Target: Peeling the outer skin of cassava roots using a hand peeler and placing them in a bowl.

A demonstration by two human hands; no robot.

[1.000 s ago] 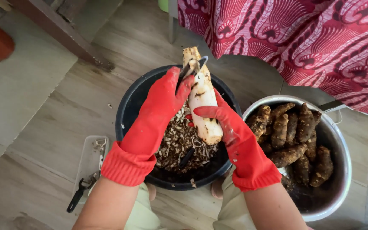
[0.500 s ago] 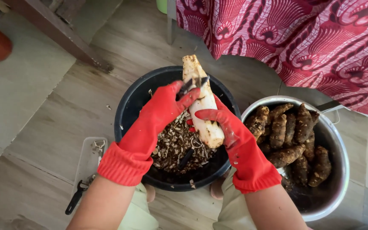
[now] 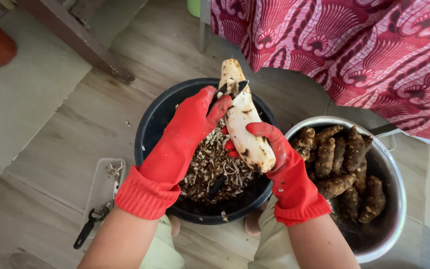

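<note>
Both hands wear red rubber gloves. My right hand (image 3: 274, 154) grips a long, mostly peeled pale root (image 3: 242, 119), held upright over a black basin (image 3: 148, 134) full of brown peelings (image 3: 210, 169). My left hand (image 3: 195, 119) holds a small dark-handled peeler (image 3: 230, 89) pressed against the upper part of the root. A second dark tool lies among the peelings.
A metal pot (image 3: 396, 169) with several unpeeled brown roots (image 3: 344, 159) stands to the right of the basin. A clear plastic tray (image 3: 103, 187) with a black-handled tool (image 3: 88, 229) lies on the wooden floor at left. Red patterned cloth (image 3: 354, 50) hangs at the top right.
The root has tipped a little more upright and my left hand has shifted the peeler slightly higher along it. The view has drifted slightly.
</note>
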